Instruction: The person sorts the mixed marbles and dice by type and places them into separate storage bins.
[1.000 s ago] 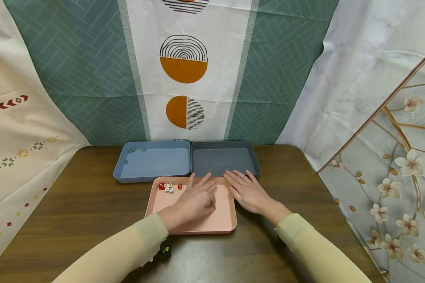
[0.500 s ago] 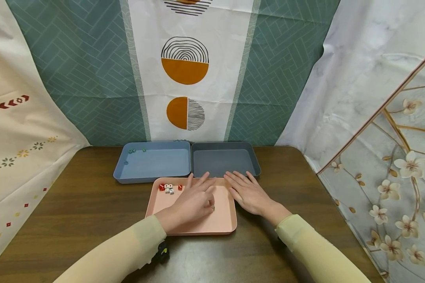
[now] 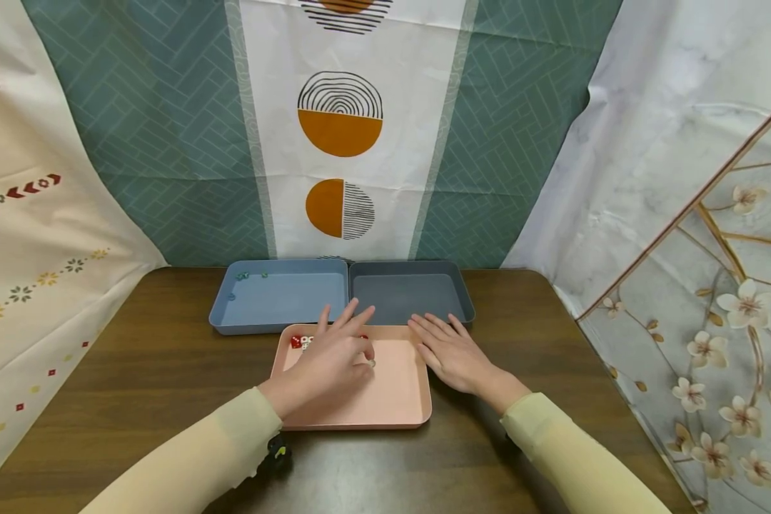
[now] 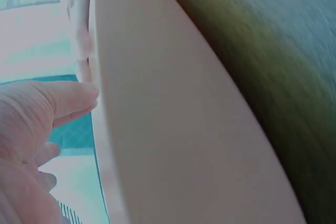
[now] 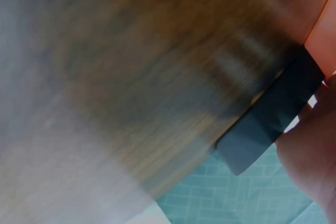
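Observation:
In the head view my left hand is above the middle of the pink tray. Its thumb and index finger pinch a small whitish die, while the other fingers are spread. Near the tray's far left corner lie a red die and white dice, partly covered by this hand. Another red die shows beside the fingers. My right hand rests with straight fingers at the tray's far right corner. The left wrist view has the left hand beside the tray's wall; the die is hidden there.
A blue tray with several small green dice stands behind on the left. A dark grey tray adjoins it on the right. All sit on a brown wooden table; patterned cloths hang around it.
My left hand has moved left across the pink tray with the pinched die, now covering part of the white dice and uncovering a red die's place. The right hand stays put.

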